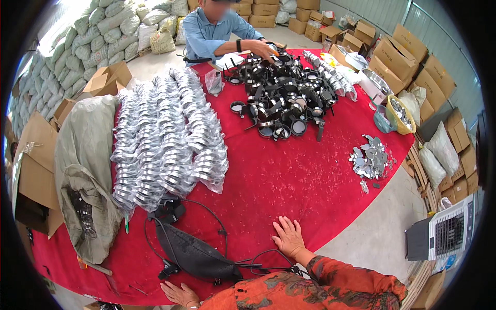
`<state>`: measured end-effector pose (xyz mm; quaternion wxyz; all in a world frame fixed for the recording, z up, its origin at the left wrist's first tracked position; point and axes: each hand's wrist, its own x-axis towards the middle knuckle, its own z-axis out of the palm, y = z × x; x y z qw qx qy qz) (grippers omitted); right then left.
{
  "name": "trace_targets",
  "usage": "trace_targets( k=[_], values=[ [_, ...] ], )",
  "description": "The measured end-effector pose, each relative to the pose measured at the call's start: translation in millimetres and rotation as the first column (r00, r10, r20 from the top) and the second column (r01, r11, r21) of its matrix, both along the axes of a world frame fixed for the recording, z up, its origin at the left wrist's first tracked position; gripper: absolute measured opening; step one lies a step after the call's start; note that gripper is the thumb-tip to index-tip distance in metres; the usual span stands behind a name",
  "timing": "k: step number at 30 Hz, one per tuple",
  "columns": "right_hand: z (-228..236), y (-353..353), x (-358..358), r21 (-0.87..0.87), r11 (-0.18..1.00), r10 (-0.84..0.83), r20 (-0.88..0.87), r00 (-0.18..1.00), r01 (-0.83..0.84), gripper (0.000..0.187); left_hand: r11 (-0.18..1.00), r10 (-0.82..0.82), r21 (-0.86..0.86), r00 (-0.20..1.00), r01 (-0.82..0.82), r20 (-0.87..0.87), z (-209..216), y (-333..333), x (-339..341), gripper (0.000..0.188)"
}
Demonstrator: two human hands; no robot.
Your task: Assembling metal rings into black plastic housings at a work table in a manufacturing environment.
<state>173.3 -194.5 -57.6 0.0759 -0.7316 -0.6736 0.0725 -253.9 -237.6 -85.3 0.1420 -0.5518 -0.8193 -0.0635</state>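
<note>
My right hand (289, 236) lies flat on the red tablecloth (268, 186) with its fingers spread, holding nothing. At the near edge my left hand (181, 295) rests palm down, fingers apart and bare of any object. Between them, a black mesh pouch (194, 250) with black straps and cables lies on the cloth. Beyond it on the left stand long rows of silver round parts in clear plastic wrap (168, 134). A heap of black round parts with metal rims and handles (284, 95) covers the far middle. Small flat grey metal pieces (370, 157) are piled at the right.
Across the table a person in a blue shirt (214, 39) reaches a hand (264, 50) into the black heap. A grey-green sack (85, 134) lies along the left. A yellow basket (408, 128) sits at the right edge. An air cooler (447, 230) stands on the floor.
</note>
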Motion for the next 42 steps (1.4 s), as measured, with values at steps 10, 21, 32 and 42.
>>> trace_targets(
  k=[10, 21, 32, 42],
  values=[
    [-0.7, -3.3, 1.3, 0.01, 1.0, -0.007, 0.007, 1.0, 0.007, 0.053, 0.993, -0.037, 0.106, 0.998, 0.042, -0.047, 3.7, 1.7, 5.5, 0.059],
    [4.5, 0.0, 1.5, -0.033, 0.999, -0.026, -0.022, 0.999, 0.025, 0.053, 0.991, -0.036, 0.122, 0.996, 0.046, -0.083, -1.7, 5.6, 4.0, 0.059],
    [1.4, -3.5, 2.7, -0.01, 1.0, -0.018, -0.058, 0.998, 0.018, 0.052, 0.993, -0.025, 0.102, 0.946, 0.061, -0.322, -13.2, 2.0, -4.0, 0.059],
    [2.3, 1.7, 4.3, -0.021, 1.0, -0.016, -0.073, 0.997, 0.015, 0.053, 0.998, 0.028, 0.06, 0.953, -0.01, -0.3, -11.0, 3.2, -0.5, 0.059]
  ],
)
